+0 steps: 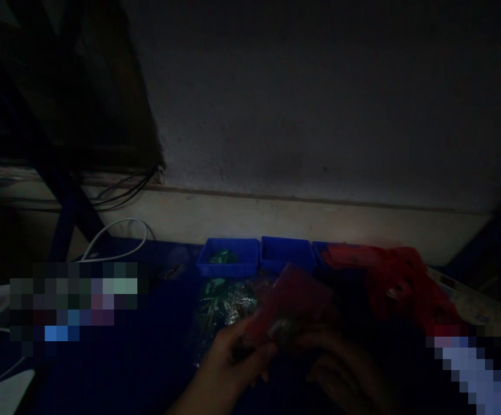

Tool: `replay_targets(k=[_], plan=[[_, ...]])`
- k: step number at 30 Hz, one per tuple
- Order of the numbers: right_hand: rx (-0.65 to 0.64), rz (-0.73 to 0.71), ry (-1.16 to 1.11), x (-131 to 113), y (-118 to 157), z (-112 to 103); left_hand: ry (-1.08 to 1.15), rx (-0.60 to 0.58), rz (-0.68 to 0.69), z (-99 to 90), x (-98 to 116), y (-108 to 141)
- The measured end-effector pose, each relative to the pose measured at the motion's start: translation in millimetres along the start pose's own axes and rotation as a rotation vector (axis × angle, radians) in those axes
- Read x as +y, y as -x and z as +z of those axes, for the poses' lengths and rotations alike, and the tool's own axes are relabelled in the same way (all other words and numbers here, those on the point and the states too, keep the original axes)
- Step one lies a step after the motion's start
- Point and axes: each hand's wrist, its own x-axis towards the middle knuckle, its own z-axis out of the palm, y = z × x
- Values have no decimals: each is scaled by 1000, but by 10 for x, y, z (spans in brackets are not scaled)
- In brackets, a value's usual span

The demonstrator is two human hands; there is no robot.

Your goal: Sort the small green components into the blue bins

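My left hand (233, 360) pinches the lower left edge of a small pink see-through plastic bag (296, 294) between thumb and fingers. Something pale and shiny shows at the bag's lower end, too dim to name. Close by on the right is my right hand (341, 357), dark and smeared by motion; whether it touches the bag cannot be made out. Behind my left hand, clear plastic packets (237, 302) with greenish and silvery contents lie on the blue tabletop (155, 357).
Blue bins stand along the wall: the left bin (228, 268) holds green pieces, the middle bin (287, 262) is beside it, and a third bin (319, 253) is partly covered by a red plastic bag (406, 276). A white cable (146, 230) loops at the left. Two patches are pixelated.
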Motion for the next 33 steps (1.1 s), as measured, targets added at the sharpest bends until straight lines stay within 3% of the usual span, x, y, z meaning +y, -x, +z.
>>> replay_targets(k=[3, 8, 11, 12, 15, 21, 26, 28, 30, 33], plan=[[77, -6, 1, 3, -106, -166, -10, -67, -44, 6, -20, 18], [400, -38, 54, 131, -423, -589, -292, -142, -32, -12, -20, 67], [399, 46, -112, 268, -601, -821, -472, -204, -14, -15, -43, 81], [313, 73, -178, 312, -641, -877, -508, -221, 0, -14, -57, 81], [295, 65, -219, 413, -692, -962, -582, -254, 62, -13, -82, 86], [247, 82, -110, 493, -663, -895, -660, -300, 105, 0, 39, 123], [413, -162, 476, 456, -620, -750, -719, -334, 147, 20, 104, 113], [418, -233, 543, 392, -583, -671, -729, -347, 147, 17, 86, 93], [343, -270, 556, 323, -525, -577, -741, -372, 144, 8, 62, 73], [126, -369, 686, 275, -425, -434, -753, -406, 156, 0, 48, 67]])
